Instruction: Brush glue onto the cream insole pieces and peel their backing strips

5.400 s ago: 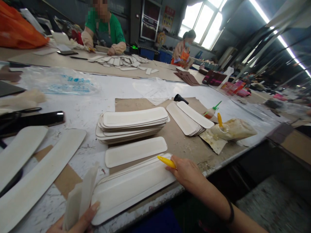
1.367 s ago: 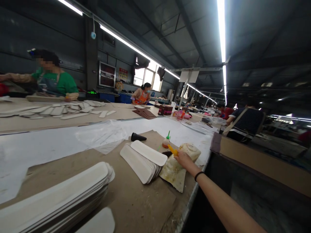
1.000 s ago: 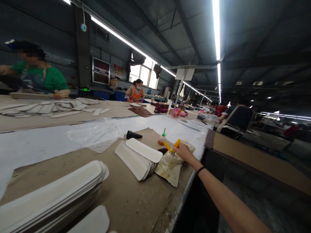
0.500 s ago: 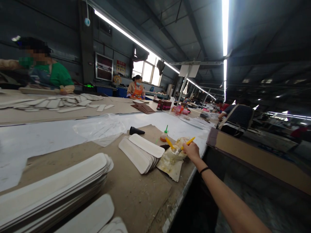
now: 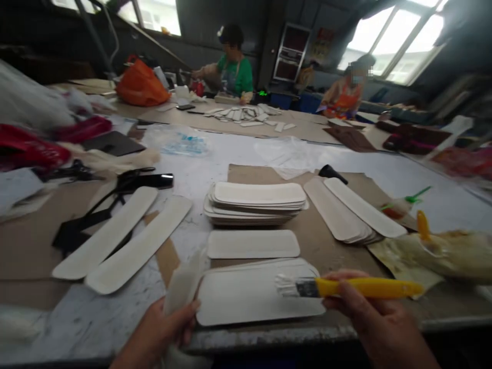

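Note:
My right hand (image 5: 369,302) grips a yellow-handled paintbrush (image 5: 369,287), its bristles coated in something white. The brush tip is over a white rounded panel (image 5: 253,297) at the table's front edge; I cannot tell whether it touches. Pinched in my left hand (image 5: 165,323) is a pale, blurred strip (image 5: 182,282), beside the left end of that panel. Behind lie a single white strip (image 5: 253,244) and a stack of strips (image 5: 259,195). A smeared glue container (image 5: 453,253) with a second yellow handle (image 5: 423,225) in it stands at right.
Two long strips (image 5: 138,246) lie at left near a black hair dryer (image 5: 149,180). Further right are a fanned pile of strips (image 5: 338,210), a black cone (image 5: 332,173) and a green-tipped bottle (image 5: 397,207). Two co-workers sit across the table, one in a green top (image 5: 243,74).
The view has swung left and down to the near table. My right hand has brought the brush from the glue container to the front panel. My left hand has come into view.

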Demonstrator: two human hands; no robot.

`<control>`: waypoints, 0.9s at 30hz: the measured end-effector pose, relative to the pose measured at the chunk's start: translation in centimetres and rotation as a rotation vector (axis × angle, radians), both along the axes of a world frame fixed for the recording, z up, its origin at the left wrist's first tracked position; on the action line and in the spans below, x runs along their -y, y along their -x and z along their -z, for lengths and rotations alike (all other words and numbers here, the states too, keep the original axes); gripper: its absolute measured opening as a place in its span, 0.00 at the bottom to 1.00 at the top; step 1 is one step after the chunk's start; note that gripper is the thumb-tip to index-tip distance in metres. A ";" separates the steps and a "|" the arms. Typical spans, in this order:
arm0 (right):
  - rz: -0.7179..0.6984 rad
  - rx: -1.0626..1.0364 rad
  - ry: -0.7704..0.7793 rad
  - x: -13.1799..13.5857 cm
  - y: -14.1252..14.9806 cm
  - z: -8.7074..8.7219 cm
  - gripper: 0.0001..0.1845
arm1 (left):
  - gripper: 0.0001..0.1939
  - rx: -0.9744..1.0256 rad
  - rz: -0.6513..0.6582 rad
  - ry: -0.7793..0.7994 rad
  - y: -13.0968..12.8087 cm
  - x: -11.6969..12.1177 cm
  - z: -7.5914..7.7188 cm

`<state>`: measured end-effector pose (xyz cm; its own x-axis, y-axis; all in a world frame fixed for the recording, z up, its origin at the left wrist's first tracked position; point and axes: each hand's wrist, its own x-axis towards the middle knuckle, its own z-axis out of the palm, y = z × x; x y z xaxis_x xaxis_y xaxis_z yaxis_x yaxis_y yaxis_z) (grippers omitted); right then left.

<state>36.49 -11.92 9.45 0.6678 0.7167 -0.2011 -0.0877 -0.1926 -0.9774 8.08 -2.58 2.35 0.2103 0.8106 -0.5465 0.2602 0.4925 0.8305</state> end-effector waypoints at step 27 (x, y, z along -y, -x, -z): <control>-0.201 0.541 0.146 -2.2 7.5 2.4 0.14 | 0.16 0.168 -0.043 0.090 -0.1 -0.6 -0.1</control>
